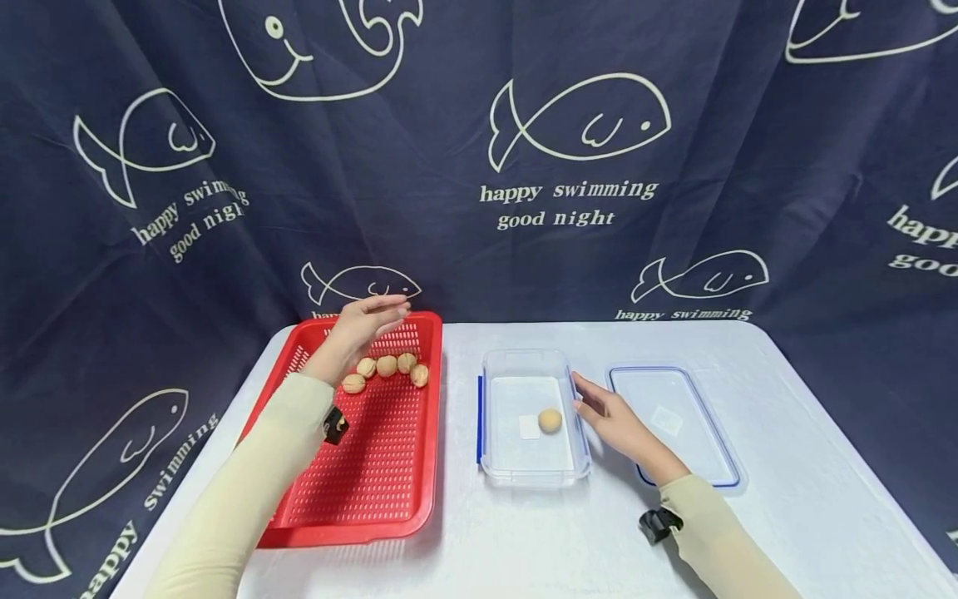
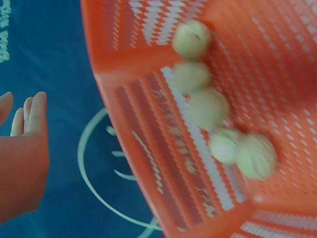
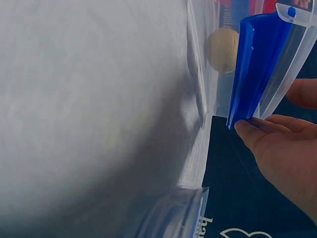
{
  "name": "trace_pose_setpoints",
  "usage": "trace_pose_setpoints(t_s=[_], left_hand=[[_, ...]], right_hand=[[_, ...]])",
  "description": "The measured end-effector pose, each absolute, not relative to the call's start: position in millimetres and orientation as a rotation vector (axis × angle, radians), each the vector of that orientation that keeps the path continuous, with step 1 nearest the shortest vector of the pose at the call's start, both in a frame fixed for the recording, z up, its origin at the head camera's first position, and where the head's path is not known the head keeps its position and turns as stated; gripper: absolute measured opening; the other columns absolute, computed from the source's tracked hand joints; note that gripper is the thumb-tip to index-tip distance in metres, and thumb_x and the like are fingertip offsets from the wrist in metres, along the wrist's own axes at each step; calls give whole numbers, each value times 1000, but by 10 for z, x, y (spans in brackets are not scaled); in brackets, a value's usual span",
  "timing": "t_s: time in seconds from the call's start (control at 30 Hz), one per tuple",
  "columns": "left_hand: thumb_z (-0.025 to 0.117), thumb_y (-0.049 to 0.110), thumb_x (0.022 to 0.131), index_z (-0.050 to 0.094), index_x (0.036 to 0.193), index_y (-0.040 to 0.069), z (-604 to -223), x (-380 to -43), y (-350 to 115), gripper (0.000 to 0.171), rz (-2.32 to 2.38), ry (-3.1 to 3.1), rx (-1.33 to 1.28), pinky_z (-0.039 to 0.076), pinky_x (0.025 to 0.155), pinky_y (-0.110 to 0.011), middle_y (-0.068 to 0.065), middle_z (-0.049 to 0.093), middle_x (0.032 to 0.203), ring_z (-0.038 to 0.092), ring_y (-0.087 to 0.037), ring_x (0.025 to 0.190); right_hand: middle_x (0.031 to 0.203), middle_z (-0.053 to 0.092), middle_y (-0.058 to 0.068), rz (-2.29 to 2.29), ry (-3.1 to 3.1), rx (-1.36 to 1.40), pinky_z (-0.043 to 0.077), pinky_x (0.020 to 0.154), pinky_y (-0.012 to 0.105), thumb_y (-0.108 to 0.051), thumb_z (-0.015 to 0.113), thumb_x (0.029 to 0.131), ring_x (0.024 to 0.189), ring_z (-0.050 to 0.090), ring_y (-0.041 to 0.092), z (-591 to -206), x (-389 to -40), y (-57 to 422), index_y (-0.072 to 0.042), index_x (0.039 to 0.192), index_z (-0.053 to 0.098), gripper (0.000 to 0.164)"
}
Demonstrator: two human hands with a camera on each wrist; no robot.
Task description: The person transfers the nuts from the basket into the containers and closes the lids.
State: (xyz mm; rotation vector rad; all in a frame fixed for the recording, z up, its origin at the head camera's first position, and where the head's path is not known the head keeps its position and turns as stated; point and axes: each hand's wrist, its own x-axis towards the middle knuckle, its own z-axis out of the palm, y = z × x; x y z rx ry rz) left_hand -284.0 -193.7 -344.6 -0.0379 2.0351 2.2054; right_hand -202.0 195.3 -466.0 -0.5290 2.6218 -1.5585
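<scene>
My left hand [image 1: 359,327] is raised over the far end of the red plastic basket [image 1: 430,499], fingers fairly straight and nothing in them. Several walnuts [image 1: 386,366] lie below it, bunched by the basket's far wall. In the left wrist view, the left hand [image 2: 27,163] shows outside the basket's rim. With extended fingers, my right hand [image 1: 617,424] touches the right side of the clear storage box [image 1: 516,477]. From the right wrist, its fingertips meet the lower end of a blue side latch [image 3: 260,64], which hangs down. One walnut [image 1: 550,420] sits inside the box.
The box's clear lid [image 1: 677,399] with a blue seal lies flat to the right, partly behind the right forearm. Another blue latch [image 1: 480,420] hangs on the box's left side. A dark fish-print curtain [image 1: 464,274] stands behind the white table [image 1: 486,541].
</scene>
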Motion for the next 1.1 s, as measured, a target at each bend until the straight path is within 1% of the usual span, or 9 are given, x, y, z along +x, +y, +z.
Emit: trace_pose_setpoints(t_s=[0.03, 0.13, 0.4, 0.53, 0.67, 0.83, 0.93, 0.97, 1.1], left_hand=[[57, -2, 94, 46, 138, -7, -3463, -2842, -1986, 46, 2210, 2035, -64, 40, 104, -36, 2, 70, 98, 66, -6, 93], [58, 0, 94, 46, 138, -6, -3520, -2852, -2118, 46, 2210, 2058, -148, 40, 104, -35, 5, 69, 93, 65, -4, 91], [60, 0, 92, 49, 136, -4, -3737, -2906, -2366, 46, 2151, 2141, -375, 40, 104, -35, 4, 69, 90, 64, -4, 87], [60, 0, 93, 52, 135, -3, -3847, -2934, -2423, 43, 2084, 2233, -424, 43, 102, -35, -4, 71, 104, 64, -2, 87], [63, 4, 92, 55, 132, -2, -3961, -2941, -2458, 42, 1995, 2335, -490, 45, 100, -35, -10, 64, 121, 62, -2, 86], [61, 3, 92, 57, 131, -3, -4084, -2919, -2497, 39, 1943, 2381, -560, 45, 101, -38, -18, 58, 130, 63, -16, 104], [61, 2, 91, 58, 129, -3, -4122, -2889, -2527, 38, 1926, 2390, -569, 48, 98, -38, -22, 57, 130, 62, -22, 108], [63, 2, 90, 61, 126, -4, -4132, -2881, -2550, 36, 1930, 2391, -556, 51, 93, -37, -22, 61, 124, 64, -22, 103], [63, 1, 88, 61, 124, -6, -4184, -2863, -2599, 36, 1923, 2397, -599, 52, 92, -36, -22, 63, 119, 64, -20, 98]], right_hand=[[148, 31, 29, -1559, 2622, -523, 30, 108, 48, -8, 49, 100, 133, 35, 43, -4657, -2018, 1955, 9, 145, 29, 51], [148, 30, 29, -1555, 2621, -527, 30, 108, 48, -9, 48, 100, 133, 35, 43, -4639, -2017, 1954, 9, 145, 29, 52], [148, 29, 30, -1571, 2598, -518, 30, 109, 47, -9, 49, 101, 134, 34, 43, -4611, -2020, 1946, 10, 145, 28, 53], [148, 30, 30, -1564, 2603, -518, 30, 108, 48, -10, 49, 101, 133, 34, 43, -4606, -2022, 1933, 9, 146, 27, 53], [148, 29, 30, -1562, 2598, -516, 30, 109, 48, -10, 49, 101, 134, 34, 43, -4615, -2022, 1927, 9, 146, 27, 54], [148, 29, 30, -1556, 2598, -523, 30, 108, 47, -10, 48, 101, 134, 33, 43, -4632, -2014, 1926, 9, 146, 27, 54], [148, 30, 30, -1563, 2599, -515, 29, 109, 46, -9, 49, 101, 134, 33, 43, -4633, -2004, 1931, 9, 146, 27, 53], [148, 30, 30, -1568, 2598, -512, 29, 109, 46, -9, 49, 101, 134, 33, 42, -4631, -2001, 1932, 9, 146, 28, 53], [148, 30, 29, -1572, 2603, -508, 29, 109, 46, -9, 49, 100, 134, 33, 42, -4627, -1998, 1941, 9, 145, 28, 53]])
